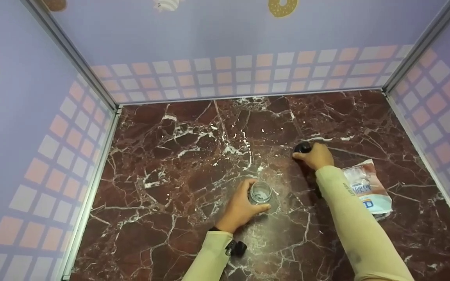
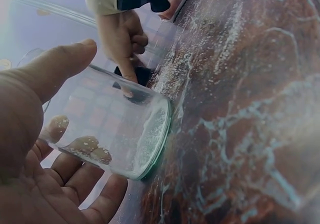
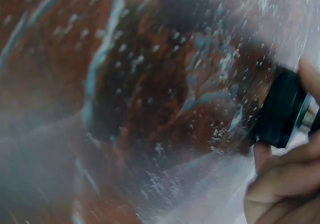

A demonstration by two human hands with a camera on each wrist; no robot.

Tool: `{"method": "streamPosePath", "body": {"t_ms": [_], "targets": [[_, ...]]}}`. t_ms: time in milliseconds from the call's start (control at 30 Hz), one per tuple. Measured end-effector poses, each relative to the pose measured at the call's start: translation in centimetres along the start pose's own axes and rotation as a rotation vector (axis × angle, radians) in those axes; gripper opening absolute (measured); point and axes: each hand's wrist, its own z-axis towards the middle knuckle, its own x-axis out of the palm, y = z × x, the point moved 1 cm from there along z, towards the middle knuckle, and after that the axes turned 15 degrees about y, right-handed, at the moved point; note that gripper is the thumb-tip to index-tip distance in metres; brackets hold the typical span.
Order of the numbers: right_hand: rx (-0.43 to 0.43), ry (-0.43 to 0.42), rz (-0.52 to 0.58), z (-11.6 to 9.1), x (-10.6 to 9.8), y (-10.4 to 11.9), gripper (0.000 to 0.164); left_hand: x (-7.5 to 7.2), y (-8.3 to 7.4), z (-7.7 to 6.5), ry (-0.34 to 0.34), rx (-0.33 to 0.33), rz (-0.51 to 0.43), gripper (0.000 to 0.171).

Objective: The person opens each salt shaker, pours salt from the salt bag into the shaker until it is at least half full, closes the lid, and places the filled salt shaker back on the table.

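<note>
Glass jar (image 1: 261, 192): mouth up, held by left hand (image 1: 240, 207)

We find the jar near centre, long axis roughly vertical, base on or just above the tabletop (image 1: 150, 218). The left hand's thumb and fingers curve around its wall. Far and right of it, the right hand (image 1: 319, 157) pinches a black round piece (image 1: 301, 148). We note red-brown, white-veined marbling with scattered white granules; lilac panels (image 1: 233, 35) with pink-and-white checks; clear, smooth cylindrical glass containing white powder (image 2: 152, 134); and, right, a crumpled printed packet (image 1: 367, 187).
</note>
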Motion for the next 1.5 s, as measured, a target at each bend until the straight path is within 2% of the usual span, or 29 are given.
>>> {"method": "streamPosePath", "body": {"t_ms": [167,300,400,500,600,667,733,800,900,967,1033,1200,1333,1433,1500], "targets": [[0.035,0.048,0.054,-0.1,-0.5,-0.6,0.105,-0.1,-0.1,0.3,0.004,-0.008,0.018,0.081],[0.035,0.089,0.082,-0.7,-1.7,-0.3,0.122,0.1,0.0,0.4,0.009,0.0,0.004,0.081],[-0.016,0.072,0.132,-1.9,-3.0,-0.1,0.118,0.3,0.1,0.3,0.014,0.014,-0.015,0.08],[-0.123,-0.023,0.215,-4.2,-4.6,0.1,0.093,0.4,0.2,0.2,0.012,0.021,-0.014,0.08],[-0.229,-0.173,0.282,-7.6,-6.2,-0.1,0.061,0.5,0.3,0.2,0.009,0.026,-0.008,0.08],[-0.26,-0.292,0.328,-10.2,-7.1,-0.8,0.048,0.5,0.2,0.1,0.012,0.027,-0.009,0.081],[-0.247,-0.427,0.382,-12.5,-7.4,-2.1,0.039,0.5,0.2,0.1,0.012,0.034,-0.016,0.082],[-0.188,-0.552,0.443,-14.2,-7.1,-4.1,0.037,0.5,0.2,0.1,0.009,0.039,-0.02,0.082],[-0.049,-0.649,0.503,-15.4,-5.5,-7.6,0.042,0.2,0.2,-0.1,-0.008,0.034,-0.012,0.082],[0.048,-0.637,0.501,-15.7,-4.1,-9.9,0.048,0.0,0.2,-0.1,-0.018,0.026,0.003,0.081],[0.123,-0.585,0.494,-15.9,-2.8,-11.8,0.052,0.0,0.2,-0.2,-0.019,0.013,0.017,0.081],[0.231,-0.467,0.497,-16.4,-0.4,-14.9,0.059,0.0,0.3,-0.4,-0.016,-0.015,0.027,0.081],[0.237,-0.46,0.496,-17.0,0.2,-15.9,0.059,0.1,0.3,-0.3,-0.023,0.003,0.015,0.081],[0.21,-0.494,0.488,-17.3,0.4,-16.2,0.05,0.2,0.3,-0.1,-0.023,0.018,0.015,0.08],[0.176,-0.51,0.525,-17.5,0.5,-16.3,0.044,0.3,0.3,0.0,-0.02,0.012,0.026,0.08]]}}
